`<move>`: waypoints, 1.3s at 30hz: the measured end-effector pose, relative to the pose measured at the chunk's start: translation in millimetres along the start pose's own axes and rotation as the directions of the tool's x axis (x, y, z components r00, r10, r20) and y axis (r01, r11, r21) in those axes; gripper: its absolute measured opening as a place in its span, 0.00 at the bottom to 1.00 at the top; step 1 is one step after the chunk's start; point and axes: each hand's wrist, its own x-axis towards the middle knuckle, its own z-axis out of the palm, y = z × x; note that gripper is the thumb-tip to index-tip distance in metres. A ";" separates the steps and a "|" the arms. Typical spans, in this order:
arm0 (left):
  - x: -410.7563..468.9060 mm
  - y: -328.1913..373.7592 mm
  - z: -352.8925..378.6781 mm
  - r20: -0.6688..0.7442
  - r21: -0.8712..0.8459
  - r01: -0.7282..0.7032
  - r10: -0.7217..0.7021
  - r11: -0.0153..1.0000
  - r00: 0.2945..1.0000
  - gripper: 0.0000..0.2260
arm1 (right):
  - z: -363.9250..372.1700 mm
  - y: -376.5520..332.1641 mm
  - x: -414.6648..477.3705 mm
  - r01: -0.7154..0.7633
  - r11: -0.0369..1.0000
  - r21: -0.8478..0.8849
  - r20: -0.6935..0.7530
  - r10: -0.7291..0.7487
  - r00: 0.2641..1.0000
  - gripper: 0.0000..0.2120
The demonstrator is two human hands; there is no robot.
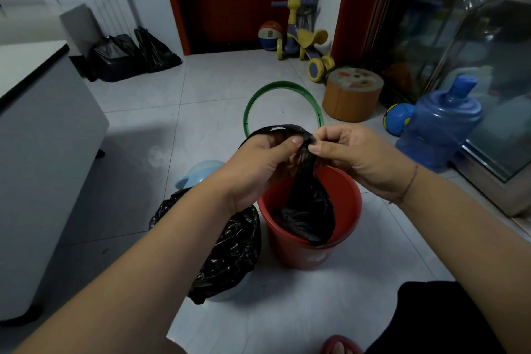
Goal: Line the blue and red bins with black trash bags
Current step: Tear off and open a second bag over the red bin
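Non-task objects on the tiled floor.
Just beyond the hands lies a green ring (283, 103); farther right stand an orange stool (352, 95), a blue water jug (439, 126) and a ball (398, 119); a ride-on toy (304, 40) stands far behind.

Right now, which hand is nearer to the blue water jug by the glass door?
Right. The right hand pinches the black trash bag over the red bin, on the side toward the blue water jug. The left hand grips the bag farther from it.

bagged bin (230, 241) left of open bin (310, 227), bag (309, 210) hanging into open bin, ring (283, 103) behind
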 end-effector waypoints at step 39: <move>11.9 -13.7 11.7 -0.170 0.091 -0.066 0.081 0.994 0.982 0.07 | 6.2 -1.2 12.0 0.306 0.948 -0.092 -0.384 -0.317 0.867 0.08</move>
